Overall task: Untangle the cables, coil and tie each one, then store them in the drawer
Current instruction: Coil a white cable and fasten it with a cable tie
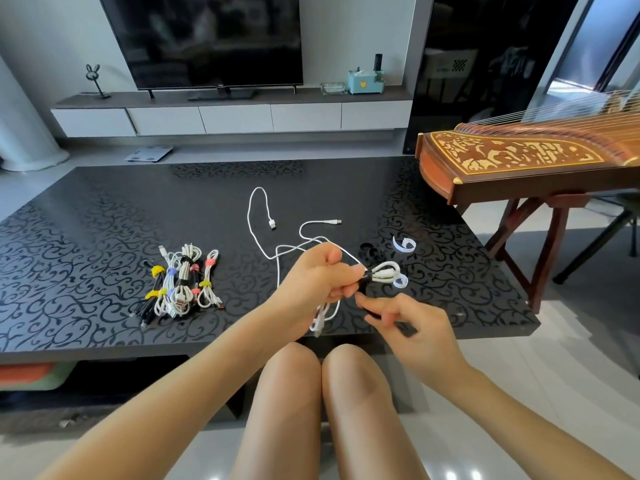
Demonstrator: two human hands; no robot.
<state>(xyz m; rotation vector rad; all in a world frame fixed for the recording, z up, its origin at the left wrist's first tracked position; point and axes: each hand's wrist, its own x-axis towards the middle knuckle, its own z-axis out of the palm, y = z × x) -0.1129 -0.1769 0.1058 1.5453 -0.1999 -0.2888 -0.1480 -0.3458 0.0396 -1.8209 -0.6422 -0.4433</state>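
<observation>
A coiled white cable [386,271] is held above the front edge of the dark patterned surface [104,220], the left hand [322,275] gripping it with curled fingers so that only its looped end and a dangling tail show. A black tie [367,277] rings the coil. The right hand [412,327] pinches the tie's loose end between thumb and fingers, though blur makes the grip hard to read. Behind the hands, loose white cables [258,209] trail across the surface, partly hidden by the left hand. Spare black ties [369,252] and pale blue ties [404,244] lie to the right, with tied cable bundles [180,282] well to the left. A wooden zither [519,157] is cut off at the right.
</observation>
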